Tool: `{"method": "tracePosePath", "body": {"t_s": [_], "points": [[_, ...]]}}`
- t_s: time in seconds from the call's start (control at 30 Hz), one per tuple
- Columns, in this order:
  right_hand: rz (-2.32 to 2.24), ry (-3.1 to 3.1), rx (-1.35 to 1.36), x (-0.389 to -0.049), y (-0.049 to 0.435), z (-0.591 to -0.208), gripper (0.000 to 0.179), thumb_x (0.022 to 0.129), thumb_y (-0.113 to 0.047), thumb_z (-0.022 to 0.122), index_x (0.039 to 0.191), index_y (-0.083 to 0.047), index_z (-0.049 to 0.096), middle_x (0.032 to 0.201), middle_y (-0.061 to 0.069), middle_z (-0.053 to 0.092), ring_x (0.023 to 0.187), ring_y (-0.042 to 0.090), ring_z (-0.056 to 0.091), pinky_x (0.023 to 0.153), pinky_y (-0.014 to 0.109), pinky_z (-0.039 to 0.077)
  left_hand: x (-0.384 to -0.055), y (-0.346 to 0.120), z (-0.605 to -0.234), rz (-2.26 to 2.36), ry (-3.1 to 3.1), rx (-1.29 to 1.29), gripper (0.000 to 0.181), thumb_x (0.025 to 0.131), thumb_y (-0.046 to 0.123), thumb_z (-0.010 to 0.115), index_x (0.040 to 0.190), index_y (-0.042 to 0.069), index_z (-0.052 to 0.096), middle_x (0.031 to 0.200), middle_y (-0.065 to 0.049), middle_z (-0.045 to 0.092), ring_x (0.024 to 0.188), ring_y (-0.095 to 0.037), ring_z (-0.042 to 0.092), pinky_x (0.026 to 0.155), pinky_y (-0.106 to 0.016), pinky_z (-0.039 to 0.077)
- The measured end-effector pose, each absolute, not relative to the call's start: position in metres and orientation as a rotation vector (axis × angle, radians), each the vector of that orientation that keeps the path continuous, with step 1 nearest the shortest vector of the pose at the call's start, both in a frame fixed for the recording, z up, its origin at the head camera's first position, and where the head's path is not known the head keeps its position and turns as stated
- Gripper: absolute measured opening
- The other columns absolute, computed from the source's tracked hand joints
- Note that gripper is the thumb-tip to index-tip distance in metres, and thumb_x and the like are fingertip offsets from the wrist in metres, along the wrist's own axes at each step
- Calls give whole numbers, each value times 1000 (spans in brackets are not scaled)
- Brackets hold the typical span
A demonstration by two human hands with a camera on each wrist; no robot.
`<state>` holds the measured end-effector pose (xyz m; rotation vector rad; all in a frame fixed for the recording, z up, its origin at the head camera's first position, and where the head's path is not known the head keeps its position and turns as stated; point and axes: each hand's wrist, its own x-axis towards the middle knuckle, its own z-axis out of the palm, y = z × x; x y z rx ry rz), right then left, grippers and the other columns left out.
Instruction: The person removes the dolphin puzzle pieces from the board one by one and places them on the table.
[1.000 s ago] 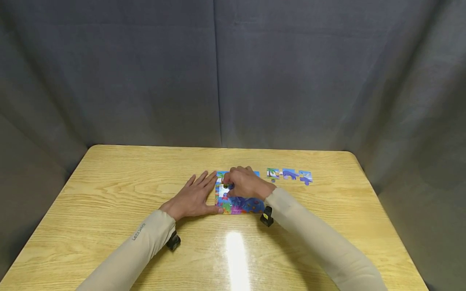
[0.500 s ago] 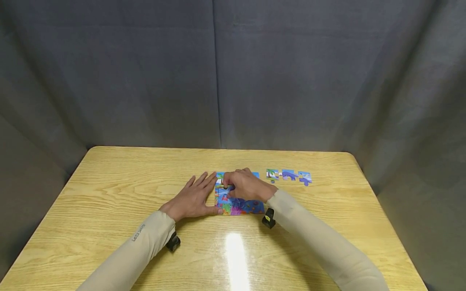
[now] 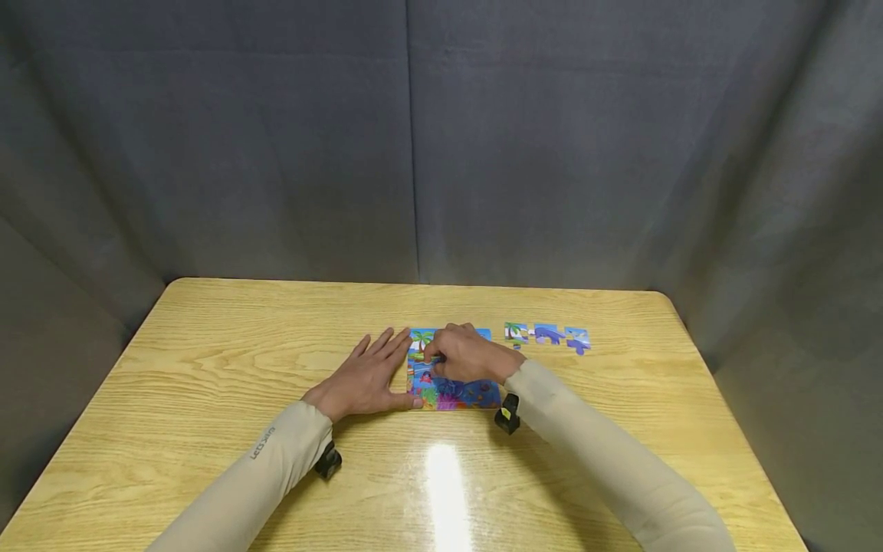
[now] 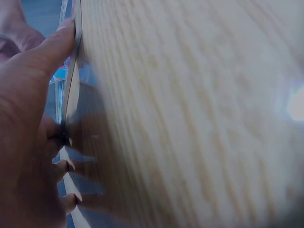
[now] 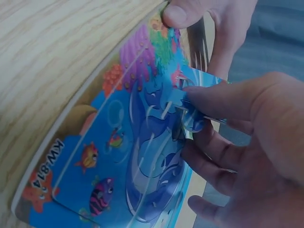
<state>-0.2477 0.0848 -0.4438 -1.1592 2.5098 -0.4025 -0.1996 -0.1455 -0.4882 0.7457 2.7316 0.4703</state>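
A colourful sea-picture jigsaw puzzle (image 3: 476, 396) lies on the table, its dolphin and fish large in the right wrist view. My left hand (image 3: 364, 377) rests spread along its left side, the thumb on the front left corner. Over the puzzle's left part my right hand (image 3: 474, 354) pinches a blue puzzle piece with a red crab (image 3: 425, 376) between thumb and curled fingers. Close up, the right thumb (image 5: 216, 99) presses at that piece's edge, and dark gaps show beside the fingertips. The right hand hides the puzzle's middle in the head view.
Beyond the puzzle on the right lie a palm-tree piece (image 3: 514, 331), a purple-and-blue piece (image 3: 548, 334) and another blue piece (image 3: 578, 339). Grey curtains (image 3: 276, 153) stand behind and beside the wooden table (image 3: 207, 368).
The crab piece has lost its white glare and sits flatter, with the palm tree above it now more visible. My right fingers have shifted slightly; the left hand stays put.
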Motion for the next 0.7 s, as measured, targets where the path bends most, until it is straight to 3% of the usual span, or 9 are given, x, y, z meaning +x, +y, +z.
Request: {"method": "tracePosePath", "body": {"t_s": [0.1, 0.2, 0.27, 0.37, 0.5, 0.6, 0.7], "points": [[-445, 2479, -1169, -249, 86, -442, 18, 105, -12, 66, 94, -15, 81, 71, -7, 63, 61, 8, 44, 76, 35, 36, -200, -145, -488, 466, 2731, 746, 110, 96, 74, 62, 172, 9, 17, 182, -6, 10, 170, -35, 7, 135, -66, 9], [-465, 2467, -1173, -249, 86, -442, 21, 106, -11, 64, 89, -13, 77, 67, -8, 55, 59, 7, 39, 79, 36, 35, -200, -145, -487, 461, 2730, 743, 110, 95, 74, 63, 172, 9, 16, 182, -6, 9, 170, -35, 6, 135, -65, 8], [-464, 2475, -1167, -248, 86, -442, 19, 105, -10, 66, 89, -12, 76, 71, -6, 58, 62, 8, 41, 84, 41, 38, -200, -145, -487, 458, 2733, 746, 111, 95, 73, 63, 172, 9, 16, 182, -6, 10, 170, -35, 7, 135, -66, 9], [-455, 2505, -1146, -246, 86, -442, 13, 102, -9, 70, 96, -13, 81, 89, -3, 75, 72, 10, 56, 101, 51, 45, -200, -145, -487, 451, 2738, 750, 110, 95, 74, 63, 172, 9, 16, 182, -6, 9, 170, -36, 7, 135, -66, 9], [-456, 2527, -1109, -246, 86, -442, 14, 101, -11, 71, 108, -15, 83, 109, 1, 82, 96, 18, 73, 120, 66, 37, -200, -145, -487, 452, 2742, 756, 110, 95, 74, 62, 172, 8, 18, 182, -7, 10, 170, -37, 8, 135, -66, 9], [-502, 2520, -1099, -247, 88, -443, 15, 105, -14, 67, 107, -15, 82, 105, 0, 81, 91, 16, 70, 119, 63, 38, -200, -145, -488, 444, 2743, 757, 110, 95, 75, 62, 172, 8, 18, 182, -7, 9, 170, -36, 8, 135, -66, 10], [-568, 2504, -1091, -248, 92, -443, 17, 108, -17, 64, 105, -15, 81, 102, 0, 76, 82, 11, 60, 110, 55, 42, -199, -145, -488, 443, 2744, 756, 110, 96, 74, 62, 172, 8, 18, 182, -7, 10, 170, -36, 8, 135, -66, 10]]}}
